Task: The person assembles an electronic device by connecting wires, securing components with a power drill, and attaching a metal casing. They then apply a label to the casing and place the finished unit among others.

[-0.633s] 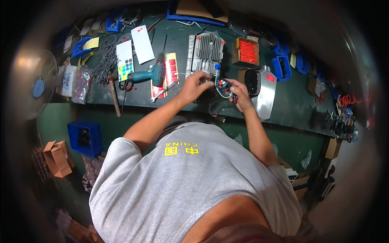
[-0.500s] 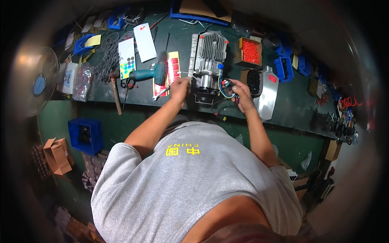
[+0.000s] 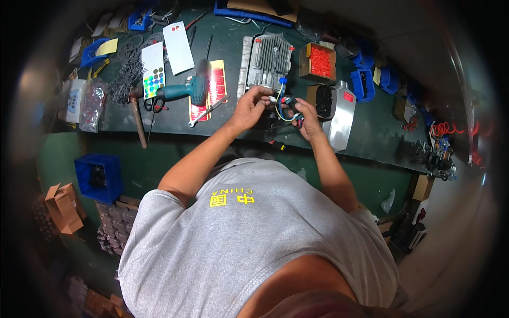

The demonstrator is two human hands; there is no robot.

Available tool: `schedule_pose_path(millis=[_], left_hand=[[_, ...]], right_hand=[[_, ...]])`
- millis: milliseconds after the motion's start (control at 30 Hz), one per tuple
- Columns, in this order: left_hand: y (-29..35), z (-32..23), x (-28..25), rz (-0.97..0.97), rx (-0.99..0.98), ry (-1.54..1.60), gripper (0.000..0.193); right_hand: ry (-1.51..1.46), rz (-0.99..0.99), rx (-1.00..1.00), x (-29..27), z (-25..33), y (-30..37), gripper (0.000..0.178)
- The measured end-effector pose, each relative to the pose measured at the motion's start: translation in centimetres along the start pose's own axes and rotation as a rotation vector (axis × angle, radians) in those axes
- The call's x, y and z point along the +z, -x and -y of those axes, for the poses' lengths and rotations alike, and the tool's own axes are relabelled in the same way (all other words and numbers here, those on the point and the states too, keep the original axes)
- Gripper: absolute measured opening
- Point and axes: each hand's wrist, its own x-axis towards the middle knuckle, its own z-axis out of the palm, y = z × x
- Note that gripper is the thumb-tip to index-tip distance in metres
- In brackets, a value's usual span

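In front of me on the bench lies a grey finned metal motor unit [image 3: 270, 58], with a blue fitting [image 3: 283, 81] on its right side. Thin yellow, blue and white wires [image 3: 278, 110] loop from it towards my hands. My left hand [image 3: 249, 110] reaches over its near end, thumb and fingers closed at a small white connector [image 3: 272, 99]. My right hand [image 3: 308, 119] grips a small black connector [image 3: 289, 100] with coloured wires, close to the left fingertips. The hands cover much of the unit's near end.
Left of the unit lie a teal power drill [image 3: 183, 91], a wrench [image 3: 208, 112], a hammer [image 3: 138, 122] and sticker sheets [image 3: 154, 69]. To the right are a box of red parts [image 3: 319, 61], a box of black parts [image 3: 324, 102] and a silver metal cover [image 3: 342, 119].
My left hand has moved right, from beside the unit to the wires. My right hand has drawn closer to it, still holding the black connector. The whole view has shifted slightly.
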Motion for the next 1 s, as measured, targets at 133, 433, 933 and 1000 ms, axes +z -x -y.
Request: schedule_pose_path(millis=[133,433,933,1000], left_hand=[[0.2,-0.4,0.7,0.045,-0.015,-0.016,0.021],[-0.5,-0.7,0.8,0.049,0.19,-0.376,0.011],[-0.4,-1.3,-0.2,0.196,0.186,-0.487,0.016],[-0.4,-1.3,-0.2,0.209,0.184,-0.491,0.017]], right_hand=[[0.01,0.009,-0.03,-0.1,-0.6,-0.1,0.047],[0.095,-0.054,-0.075,1.0,-0.7,0.2,0.054],[0.161,-0.077,-0.161,1.8,-0.8,0.4,0.058],[0.161,-0.083,-0.164,1.9,-0.8,0.4,0.058]])
